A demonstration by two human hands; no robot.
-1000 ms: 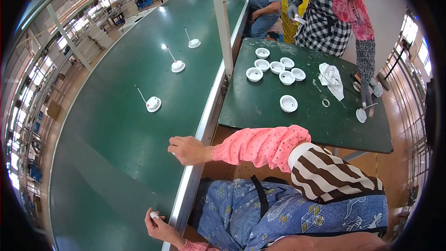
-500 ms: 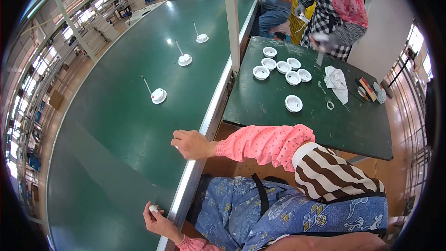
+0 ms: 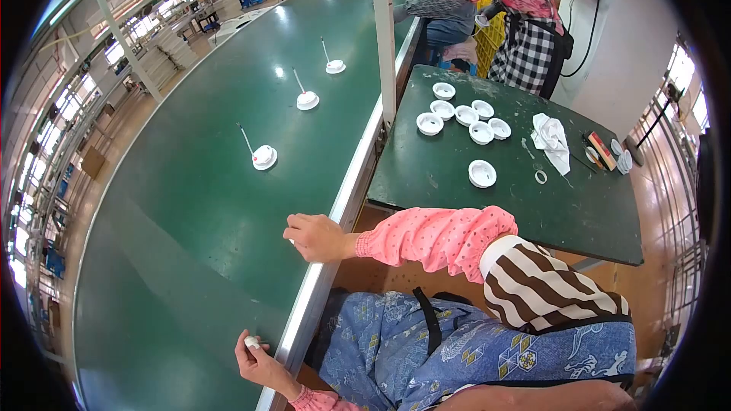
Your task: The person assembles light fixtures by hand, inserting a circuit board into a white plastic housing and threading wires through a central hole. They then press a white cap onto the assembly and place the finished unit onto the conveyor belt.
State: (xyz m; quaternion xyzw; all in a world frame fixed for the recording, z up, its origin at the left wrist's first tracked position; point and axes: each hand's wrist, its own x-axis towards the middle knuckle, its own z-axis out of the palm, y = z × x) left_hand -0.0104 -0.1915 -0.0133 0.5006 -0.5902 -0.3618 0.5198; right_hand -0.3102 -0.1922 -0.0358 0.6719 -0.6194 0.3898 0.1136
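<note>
My right hand (image 3: 318, 238) rests over the belt's metal edge with its fingers curled together. A small white spot shows at its fingertips; what it holds, if anything, I cannot make out. Lower down, my left hand (image 3: 263, 365) is close over the near part of the green belt (image 3: 205, 259), thumb and fingers bent together. A white piece or covering (image 3: 252, 342) shows at its fingertips. Farther along the belt lie three round white parts, the nearest (image 3: 264, 157) with a red spot and a thin upright stem, then a middle one (image 3: 308, 100) and a far one (image 3: 335, 66).
On the green side table (image 3: 426, 167) are several white cups (image 3: 482, 173), a crumpled white cloth (image 3: 550, 137), a white ring (image 3: 541, 176) and a red box (image 3: 601, 151). A metal post (image 3: 382, 38) rises by the belt. Two people (image 3: 525, 46) are at the far end.
The person in the checked apron has turned and now reaches an arm toward the belt. My hands keep nearly the same place; the view has shifted slightly.
</note>
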